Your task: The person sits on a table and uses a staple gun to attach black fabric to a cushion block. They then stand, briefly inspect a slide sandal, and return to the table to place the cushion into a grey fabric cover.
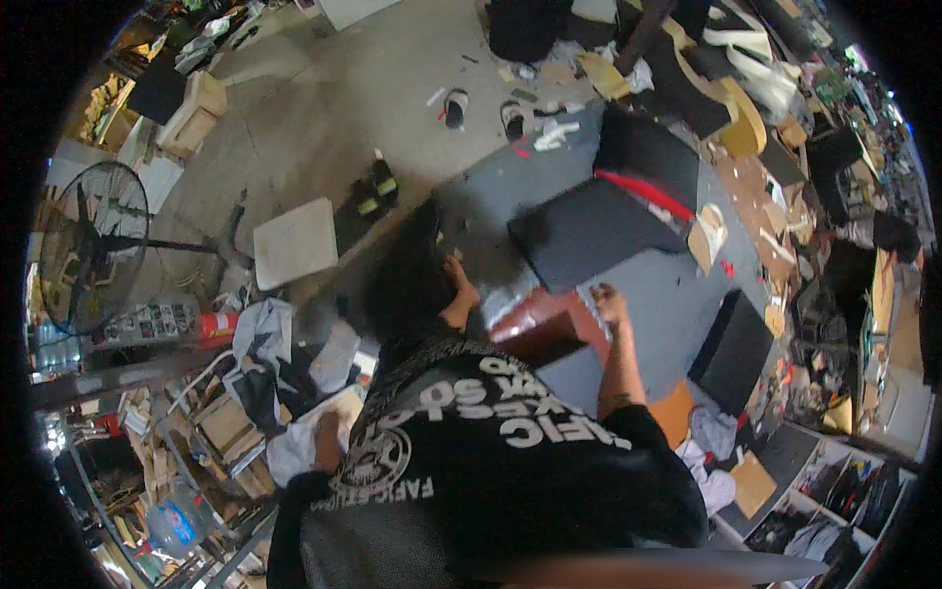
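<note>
My right hand (610, 302) reaches forward beside a reddish-brown piece (579, 319) with a dark hollow and a shiny, film-like edge. Its fingers look closed near that edge; whatever is between them is too small to name. Bare skin (461, 293) shows left of the same piece, beside a dark blurred shape (402, 270); I cannot make out whether it is my left hand or a foot. Part of my left arm (329, 442) appears below my black sleeve, by pale cloth (291, 454). Just beyond the reddish-brown piece lies a dark padded block (589, 231) with a red strip (648, 194) along its far side.
Another dark block (731, 344) lies to the right. A white stool-like seat (296, 243) and a standing fan (103, 236) are on the left. Two shoes (454, 108) sit farther off. Scraps crowd both sides, and another person (888, 236) is at the far right.
</note>
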Demonstrator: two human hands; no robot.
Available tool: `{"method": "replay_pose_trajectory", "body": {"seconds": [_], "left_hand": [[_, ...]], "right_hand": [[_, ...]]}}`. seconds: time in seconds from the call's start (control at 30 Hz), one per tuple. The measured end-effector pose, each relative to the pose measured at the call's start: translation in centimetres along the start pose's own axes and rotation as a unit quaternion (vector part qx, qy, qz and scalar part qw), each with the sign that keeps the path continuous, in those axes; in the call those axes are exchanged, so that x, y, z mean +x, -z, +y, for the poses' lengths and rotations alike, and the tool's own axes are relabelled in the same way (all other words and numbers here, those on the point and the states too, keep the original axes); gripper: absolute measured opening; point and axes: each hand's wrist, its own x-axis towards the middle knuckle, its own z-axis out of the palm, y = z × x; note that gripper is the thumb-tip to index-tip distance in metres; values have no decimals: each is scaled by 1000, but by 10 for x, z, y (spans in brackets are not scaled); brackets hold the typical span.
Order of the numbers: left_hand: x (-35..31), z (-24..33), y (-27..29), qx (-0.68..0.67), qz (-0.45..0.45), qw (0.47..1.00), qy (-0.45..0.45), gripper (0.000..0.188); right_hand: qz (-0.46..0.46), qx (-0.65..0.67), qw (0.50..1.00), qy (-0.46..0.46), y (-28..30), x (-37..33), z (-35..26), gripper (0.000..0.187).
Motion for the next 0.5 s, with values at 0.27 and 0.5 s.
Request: {"method": "replay_pose_trajectory", "body": {"seconds": [0.27,0.5], "left_hand": [[16,31,101,-66,178,981,30,37],[71,157,279,-502,169,848,6,45]], "right_hand": [[-270,-248,893,261,-156,180,-210,55],[-226,-179,924,252,-130,273,-333,42]]}}
